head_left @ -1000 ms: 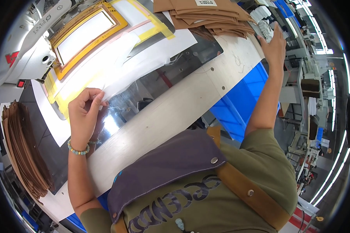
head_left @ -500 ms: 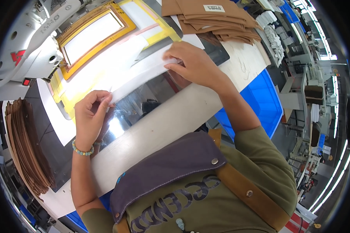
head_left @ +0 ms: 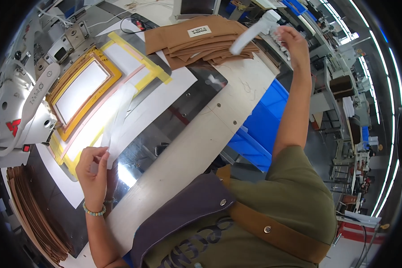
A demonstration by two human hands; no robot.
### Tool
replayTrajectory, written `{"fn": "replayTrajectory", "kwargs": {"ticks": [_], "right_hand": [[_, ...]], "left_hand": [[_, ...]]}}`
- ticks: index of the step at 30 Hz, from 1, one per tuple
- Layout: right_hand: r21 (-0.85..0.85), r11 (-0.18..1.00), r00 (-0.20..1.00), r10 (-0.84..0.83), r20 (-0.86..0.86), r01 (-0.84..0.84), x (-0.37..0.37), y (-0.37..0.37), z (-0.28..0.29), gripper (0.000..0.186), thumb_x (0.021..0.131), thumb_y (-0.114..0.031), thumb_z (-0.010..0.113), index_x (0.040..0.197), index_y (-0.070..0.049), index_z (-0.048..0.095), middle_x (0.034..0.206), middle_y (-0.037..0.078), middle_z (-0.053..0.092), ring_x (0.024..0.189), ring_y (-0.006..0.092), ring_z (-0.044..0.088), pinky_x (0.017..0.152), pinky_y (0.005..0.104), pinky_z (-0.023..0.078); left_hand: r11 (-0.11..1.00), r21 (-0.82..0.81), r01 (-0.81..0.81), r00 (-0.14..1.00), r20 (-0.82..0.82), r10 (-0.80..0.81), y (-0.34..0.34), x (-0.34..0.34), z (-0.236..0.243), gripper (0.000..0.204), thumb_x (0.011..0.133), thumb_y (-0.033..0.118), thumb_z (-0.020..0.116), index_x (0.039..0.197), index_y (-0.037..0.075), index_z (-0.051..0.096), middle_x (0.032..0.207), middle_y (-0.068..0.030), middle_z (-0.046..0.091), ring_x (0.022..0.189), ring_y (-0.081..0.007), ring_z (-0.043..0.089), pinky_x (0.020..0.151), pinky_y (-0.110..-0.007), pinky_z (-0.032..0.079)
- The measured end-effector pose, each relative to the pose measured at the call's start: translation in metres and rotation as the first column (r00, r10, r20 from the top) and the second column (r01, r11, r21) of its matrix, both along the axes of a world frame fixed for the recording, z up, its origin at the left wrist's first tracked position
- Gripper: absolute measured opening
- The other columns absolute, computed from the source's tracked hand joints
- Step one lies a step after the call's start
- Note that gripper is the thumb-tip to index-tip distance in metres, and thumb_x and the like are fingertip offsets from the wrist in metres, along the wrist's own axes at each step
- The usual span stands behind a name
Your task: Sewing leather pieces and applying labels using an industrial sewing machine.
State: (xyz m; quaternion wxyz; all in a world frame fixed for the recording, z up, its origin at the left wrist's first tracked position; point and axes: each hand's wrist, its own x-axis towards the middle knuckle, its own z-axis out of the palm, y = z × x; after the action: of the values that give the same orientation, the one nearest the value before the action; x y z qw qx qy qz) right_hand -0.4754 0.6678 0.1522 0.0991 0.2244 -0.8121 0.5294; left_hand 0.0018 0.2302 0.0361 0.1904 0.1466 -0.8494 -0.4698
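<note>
My left hand [head_left: 93, 172] pinches a thin white translucent strip [head_left: 116, 121] lying along a template with yellow tape [head_left: 158, 71] and a yellow frame [head_left: 113, 66]. My right hand [head_left: 292, 47] is raised at the upper right, fingers curled, beside a blurred white piece [head_left: 248, 38] over the edge of a brown stack; whether the fingers grip it is unclear. The template rests on a white sheet [head_left: 174, 93] over a dark glossy board [head_left: 165, 129]. A white machine head [head_left: 15, 116] stands left of the frame.
Brown pieces [head_left: 196, 42] are piled at the back of the white table [head_left: 196, 147]. More brown strips [head_left: 33, 214] lie stacked at lower left. A blue bin [head_left: 259, 125] sits beyond the table's right edge. Other workstations [head_left: 344, 143] line the right side.
My right hand went from the white sheeting back out to the upper right, near a blurred white piece. The white material under my left hand now looks narrower. The view has shifted.
</note>
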Motion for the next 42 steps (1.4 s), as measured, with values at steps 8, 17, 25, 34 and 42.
{"fn": "replayTrajectory", "kwargs": {"ticks": [8, 17, 25, 34, 42], "right_hand": [[0.231, 0.804, 0.816, -0.454, -0.357, 0.548, -0.044, 0.081, -0.016, 0.046, 0.099, -0.038, 0.074, 0.137, -0.012, 0.074, 0.136, 0.012, 0.074, 0.124, 0.0242, 0.07, 0.108, 0.036, 0.051], [0.452, 0.585, 0.65, 0.76, -0.016, -0.673, 0.139, -0.178, -0.049, 0.027, 0.1, -0.02, 0.072, 0.121, -0.004, 0.076, 0.123, 0.012, 0.076, 0.11, 0.0302, 0.071, 0.097, 0.0371, 0.055], [0.543, 0.333, 0.278, 0.943, -0.183, -0.771, 0.205, -0.308, -0.079, 0.028, 0.101, -0.023, 0.071, 0.124, -0.008, 0.075, 0.122, 0.01, 0.073, 0.119, 0.0302, 0.065, 0.106, 0.0417, 0.051], [0.527, 0.332, 0.325, 0.939, -0.11, -0.782, 0.215, -0.333, -0.112, 0.019, 0.098, -0.021, 0.074, 0.096, -0.006, 0.063, 0.119, 0.01, 0.069, 0.116, 0.0287, 0.062, 0.099, 0.0377, 0.049], [0.156, 0.336, 0.347, 0.937, 0.045, -0.929, 0.218, -0.333, -0.098, 0.01, 0.098, -0.01, 0.075, 0.101, -0.002, 0.07, 0.099, 0.009, 0.074, 0.092, 0.0185, 0.067, 0.086, 0.0325, 0.053]], "left_hand": [[0.943, -0.288, -0.164, 0.986, -0.039, 0.16, 0.003, -0.007, 0.002, 0.026, 0.084, 0.007, 0.085, 0.104, 0.002, 0.07, 0.099, -0.0076, 0.063, 0.092, -0.022, 0.059, 0.075, -0.033, 0.046], [0.9, -0.417, -0.124, 0.991, -0.001, 0.135, 0.003, -0.01, -0.001, 0.035, 0.081, 0.011, 0.088, 0.111, 0.003, 0.074, 0.102, -0.0075, 0.064, 0.098, -0.0242, 0.059, 0.084, -0.035, 0.051], [0.913, -0.372, -0.166, 0.981, 0.03, 0.191, 0.003, -0.01, -0.003, 0.037, 0.081, 0.013, 0.089, 0.113, 0.004, 0.074, 0.103, -0.0066, 0.065, 0.097, -0.0235, 0.059, 0.08, -0.035, 0.05], [0.886, -0.394, -0.246, 0.964, -0.007, 0.264, -0.008, -0.007, -0.007, 0.028, 0.084, 0.013, 0.087, 0.106, 0.003, 0.072, 0.105, -0.0081, 0.065, 0.099, -0.023, 0.059, 0.076, -0.034, 0.049], [0.946, -0.135, -0.295, 0.954, -0.085, 0.286, -0.007, -0.009, -0.005, 0.053, 0.09, 0.006, 0.083, 0.14, 0.007, 0.066, 0.124, -0.0056, 0.07, 0.111, -0.0159, 0.064, 0.095, -0.032, 0.054]]}}
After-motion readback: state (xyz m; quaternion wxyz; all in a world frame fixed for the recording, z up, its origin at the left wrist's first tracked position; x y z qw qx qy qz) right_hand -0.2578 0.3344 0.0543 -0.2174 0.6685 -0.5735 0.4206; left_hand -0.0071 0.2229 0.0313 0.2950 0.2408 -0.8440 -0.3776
